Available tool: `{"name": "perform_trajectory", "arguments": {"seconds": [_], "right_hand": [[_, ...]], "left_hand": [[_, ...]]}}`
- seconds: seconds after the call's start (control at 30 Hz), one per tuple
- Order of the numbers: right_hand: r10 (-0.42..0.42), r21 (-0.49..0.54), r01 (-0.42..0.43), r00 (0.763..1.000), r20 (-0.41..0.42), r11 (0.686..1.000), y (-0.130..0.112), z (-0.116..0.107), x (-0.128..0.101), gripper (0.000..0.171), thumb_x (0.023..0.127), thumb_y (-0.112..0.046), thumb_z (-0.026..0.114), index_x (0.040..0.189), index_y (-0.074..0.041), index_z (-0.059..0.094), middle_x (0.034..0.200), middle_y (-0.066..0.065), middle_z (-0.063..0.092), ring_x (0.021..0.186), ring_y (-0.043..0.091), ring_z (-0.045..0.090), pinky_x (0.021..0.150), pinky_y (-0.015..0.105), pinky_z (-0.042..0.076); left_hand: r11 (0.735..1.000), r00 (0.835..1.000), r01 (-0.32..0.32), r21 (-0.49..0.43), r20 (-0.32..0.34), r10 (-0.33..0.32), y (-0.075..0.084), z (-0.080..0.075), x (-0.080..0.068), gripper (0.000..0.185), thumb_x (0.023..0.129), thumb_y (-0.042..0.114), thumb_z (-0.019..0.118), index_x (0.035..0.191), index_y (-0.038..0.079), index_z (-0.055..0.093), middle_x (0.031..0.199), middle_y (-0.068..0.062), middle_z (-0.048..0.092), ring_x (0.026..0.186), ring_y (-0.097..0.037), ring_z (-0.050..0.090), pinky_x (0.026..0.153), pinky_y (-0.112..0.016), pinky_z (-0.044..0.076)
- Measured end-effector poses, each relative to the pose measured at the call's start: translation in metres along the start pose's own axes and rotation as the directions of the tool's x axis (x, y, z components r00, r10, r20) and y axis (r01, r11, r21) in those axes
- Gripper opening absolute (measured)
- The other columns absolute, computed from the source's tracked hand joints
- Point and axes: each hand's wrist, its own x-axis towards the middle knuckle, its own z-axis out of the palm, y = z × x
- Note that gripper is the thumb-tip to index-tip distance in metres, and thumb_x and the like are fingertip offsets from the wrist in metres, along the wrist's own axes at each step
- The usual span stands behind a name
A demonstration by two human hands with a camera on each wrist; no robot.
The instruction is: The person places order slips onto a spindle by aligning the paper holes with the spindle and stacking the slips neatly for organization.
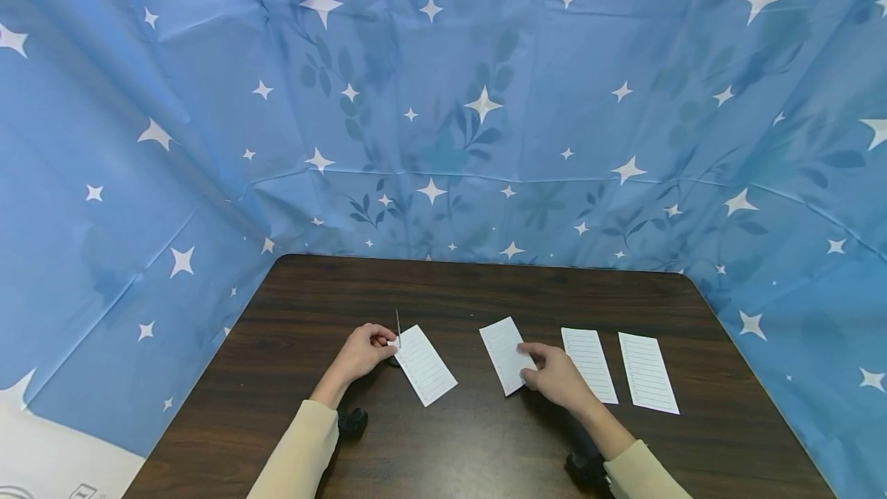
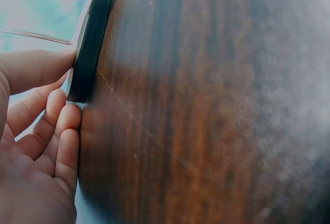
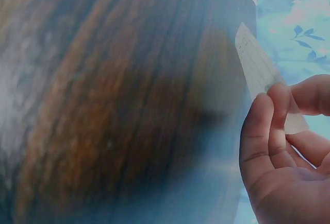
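- Head view: the left hand (image 1: 362,353) rests on the dark wooden worktop (image 1: 478,291), fingers curled, pinching a thin needle-like pin (image 1: 398,326) that stands nearly upright, its tip pointing up and away from the person.
- Just right of that hand lies a lined paper slip (image 1: 425,365), touching the fingertips at its upper left corner; its long axis runs diagonally, from far-left to near-right.
- The right hand (image 1: 557,378) pinches the right edge of a second paper slip (image 1: 506,354), thumb and fingers closed on it. This slip also lies slantwise, long axis from far-left to near-right, roughly parallel to the first slip and well apart from it.
- Two more lined slips lie flat further right: the third slip (image 1: 590,364), just beside the right hand, and the fourth slip (image 1: 647,372) next to it. Both have their long axes nearly front to back, tilted slightly.
- Left wrist view: the curled fingers (image 2: 56,131) sit against a flat black object (image 2: 90,46) on the wood; the pin (image 2: 36,36) shows as a thin line beyond the thumb.
- Right wrist view: the thumb and fingertips (image 3: 270,126) clamp one end of the pale second slip (image 3: 255,62), whose free end points up and away from the palm.
- A blue starred cloth (image 1: 443,98) hangs behind and to both sides of the worktop.
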Motion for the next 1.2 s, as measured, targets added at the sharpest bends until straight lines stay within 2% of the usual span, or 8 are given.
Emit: {"name": "perform_trajectory", "arguments": {"seconds": [0.17, 0.43, 0.67, 0.73, 0.97, 1.1, 1.2], "right_hand": [[-0.004, 0.038, 0.004, 1.000, 0.006, 0.999, -0.002, 0.002, 0.001, 0.050, 0.083, 0.000, 0.066, 0.133, 0.004, 0.063, 0.063, 0.001, 0.061, 0.055, 0.015, 0.051, 0.049, 0.028, 0.033], [-0.008, 0.089, 0.007, 1.000, 0.011, 0.996, -0.004, 0.002, 0.001, 0.050, 0.086, -0.001, 0.066, 0.136, -0.001, 0.062, 0.065, 0.004, 0.063, 0.056, 0.016, 0.051, 0.050, 0.028, 0.035], [-0.037, 0.165, 0.037, 0.999, -0.003, 0.986, -0.013, 0.003, 0.000, 0.050, 0.086, 0.001, 0.068, 0.135, 0.002, 0.061, 0.095, 0.006, 0.069, 0.064, 0.017, 0.060, 0.055, 0.028, 0.041], [-0.045, 0.183, 0.045, 0.999, -0.005, 0.982, -0.015, 0.004, -0.001, 0.050, 0.086, 0.002, 0.068, 0.135, 0.003, 0.061, 0.092, 0.008, 0.070, 0.065, 0.017, 0.060, 0.057, 0.028, 0.043], [-0.075, 0.230, 0.073, 0.997, 0.001, 0.971, -0.021, 0.005, -0.003, 0.051, 0.086, 0.003, 0.070, 0.136, 0.004, 0.060, 0.085, 0.008, 0.070, 0.065, 0.016, 0.059, 0.052, 0.026, 0.038], [-0.098, 0.255, 0.094, 0.995, 0.003, 0.962, -0.025, 0.004, -0.003, 0.051, 0.087, 0.004, 0.071, 0.136, 0.003, 0.060, 0.076, 0.011, 0.067, 0.064, 0.017, 0.059, 0.053, 0.025, 0.040], [-0.111, 0.280, 0.107, 0.994, -0.001, 0.954, -0.028, 0.004, -0.003, 0.051, 0.086, 0.005, 0.071, 0.136, 0.003, 0.061, 0.082, 0.015, 0.069, 0.065, 0.017, 0.060, 0.056, 0.025, 0.045]], "left_hand": [[1.000, 1.000, -0.007, 0.001, 0.001, 0.007, 0.000, 0.000, 0.000, 0.011, 0.090, 0.008, 0.076, 0.101, 0.008, 0.072, 0.095, -0.005, 0.057, 0.082, -0.020, 0.049, 0.072, -0.035, 0.043], [1.000, 1.000, -0.017, -0.006, 0.007, 0.017, 0.000, 0.000, 0.000, 0.011, 0.091, 0.008, 0.075, 0.101, 0.006, 0.073, 0.095, -0.006, 0.057, 0.081, -0.020, 0.049, 0.072, -0.035, 0.042], [1.000, 1.000, -0.012, 0.005, 0.007, 0.012, 0.000, 0.000, 0.000, 0.011, 0.091, 0.009, 0.076, 0.101, 0.007, 0.073, 0.095, -0.006, 0.057, 0.081, -0.020, 0.049, 0.072, -0.035, 0.042], [1.000, 1.000, -0.012, 0.007, 0.006, 0.012, 0.001, 0.000, 0.000, 0.011, 0.091, 0.009, 0.076, 0.101, 0.007, 0.073, 0.094, -0.006, 0.057, 0.081, -0.020, 0.049, 0.072, -0.035, 0.042], [1.000, 1.000, -0.014, 0.013, 0.008, 0.014, 0.001, 0.000, 0.001, 0.010, 0.091, 0.009, 0.076, 0.100, 0.007, 0.073, 0.094, -0.005, 0.056, 0.081, -0.020, 0.049, 0.072, -0.035, 0.042], [1.000, 1.000, -0.019, 0.022, 0.002, 0.018, 0.001, 0.000, 0.001, 0.010, 0.090, 0.009, 0.076, 0.099, 0.007, 0.073, 0.093, -0.005, 0.057, 0.081, -0.019, 0.050, 0.073, -0.035, 0.043], [0.999, 1.000, -0.018, 0.031, -0.002, 0.018, 0.002, 0.000, 0.001, 0.010, 0.090, 0.009, 0.077, 0.099, 0.007, 0.073, 0.092, -0.005, 0.057, 0.081, -0.019, 0.050, 0.073, -0.035, 0.043]]}}
